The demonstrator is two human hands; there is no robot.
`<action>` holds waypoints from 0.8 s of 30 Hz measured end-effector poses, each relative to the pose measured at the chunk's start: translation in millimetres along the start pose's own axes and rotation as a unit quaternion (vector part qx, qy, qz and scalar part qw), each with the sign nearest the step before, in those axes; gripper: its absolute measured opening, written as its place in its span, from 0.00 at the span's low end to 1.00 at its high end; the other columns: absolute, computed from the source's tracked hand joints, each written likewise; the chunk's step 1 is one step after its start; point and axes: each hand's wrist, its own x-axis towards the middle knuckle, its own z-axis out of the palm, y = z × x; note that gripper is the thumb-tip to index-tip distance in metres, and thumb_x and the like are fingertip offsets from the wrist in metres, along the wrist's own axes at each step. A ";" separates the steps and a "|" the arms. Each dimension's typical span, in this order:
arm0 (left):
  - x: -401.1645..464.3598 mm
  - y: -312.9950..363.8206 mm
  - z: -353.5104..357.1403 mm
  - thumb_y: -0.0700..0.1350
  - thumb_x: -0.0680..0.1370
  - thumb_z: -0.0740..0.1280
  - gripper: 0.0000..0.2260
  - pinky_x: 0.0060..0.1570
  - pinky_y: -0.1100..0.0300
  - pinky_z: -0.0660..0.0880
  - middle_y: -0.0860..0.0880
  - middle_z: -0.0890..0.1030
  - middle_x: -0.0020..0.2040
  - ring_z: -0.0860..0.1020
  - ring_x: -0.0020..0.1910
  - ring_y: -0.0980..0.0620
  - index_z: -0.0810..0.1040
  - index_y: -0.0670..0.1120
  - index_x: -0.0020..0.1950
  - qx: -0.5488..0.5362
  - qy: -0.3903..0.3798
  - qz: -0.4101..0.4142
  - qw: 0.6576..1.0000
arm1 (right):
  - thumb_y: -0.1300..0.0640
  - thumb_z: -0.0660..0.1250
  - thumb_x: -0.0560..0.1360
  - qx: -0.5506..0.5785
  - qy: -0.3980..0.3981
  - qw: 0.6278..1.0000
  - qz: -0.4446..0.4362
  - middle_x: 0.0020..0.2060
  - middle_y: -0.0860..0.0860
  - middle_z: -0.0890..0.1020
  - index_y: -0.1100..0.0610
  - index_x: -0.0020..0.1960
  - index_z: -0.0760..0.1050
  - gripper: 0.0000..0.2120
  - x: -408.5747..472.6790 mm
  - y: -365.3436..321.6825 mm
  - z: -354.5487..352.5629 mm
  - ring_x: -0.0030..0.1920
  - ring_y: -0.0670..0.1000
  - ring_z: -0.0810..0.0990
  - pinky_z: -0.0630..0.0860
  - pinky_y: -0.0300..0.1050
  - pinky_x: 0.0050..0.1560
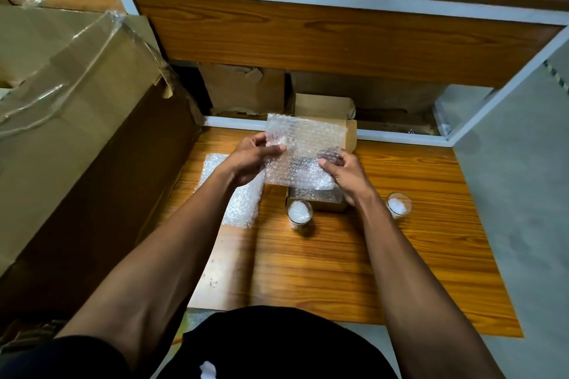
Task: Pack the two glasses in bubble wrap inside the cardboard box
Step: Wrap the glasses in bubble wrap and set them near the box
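Left hand and right hand each pinch the bubble wrap sheet above the open cardboard box. Both glasses stand unwrapped on the tabletop. Risk: the near glass, just beside the box, could be toppled by a lowering forearm.

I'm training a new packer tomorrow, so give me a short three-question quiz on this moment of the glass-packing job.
1. True or false: both glasses already sit inside the small cardboard box.
2. What do the left hand and right hand hold between them?
A) a glass
B) a sheet of bubble wrap
C) a roll of tape
3. Where does the spare bubble wrap lie, relative to the small box?

Key
1. False: the near glass and the far-right glass both stand on the wooden table, outside the box.
2. B: the held bubble wrap sheet, above the box.
3. On the table, left of the box.
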 end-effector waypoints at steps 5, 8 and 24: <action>0.3 -7.3 4.9 0.31 0.76 0.74 0.18 0.67 0.51 0.79 0.42 0.85 0.64 0.83 0.64 0.45 0.82 0.39 0.66 0.125 0.014 0.058 0.990 | 0.68 0.72 0.77 0.005 0.018 1.000 -0.025 0.59 0.53 0.84 0.59 0.65 0.78 0.18 -0.3 -2.9 -16.2 0.61 0.52 0.83 0.79 0.50 0.66; 0.3 -9.3 10.2 0.28 0.77 0.70 0.09 0.68 0.48 0.78 0.44 0.87 0.54 0.84 0.60 0.47 0.86 0.40 0.50 0.146 0.036 0.090 0.984 | 0.73 0.66 0.78 -0.003 -0.003 0.999 -0.050 0.55 0.53 0.82 0.57 0.50 0.80 0.12 -5.5 -6.9 -23.8 0.56 0.56 0.81 0.81 0.52 0.54; 11.5 -10.9 23.7 0.43 0.87 0.54 0.21 0.67 0.48 0.77 0.47 0.87 0.59 0.80 0.64 0.45 0.87 0.40 0.55 0.196 0.046 0.029 0.979 | 0.51 0.70 0.80 -0.108 -0.050 0.993 -0.024 0.58 0.54 0.84 0.59 0.55 0.82 0.11 -5.9 -20.7 -52.6 0.62 0.56 0.82 0.81 0.55 0.61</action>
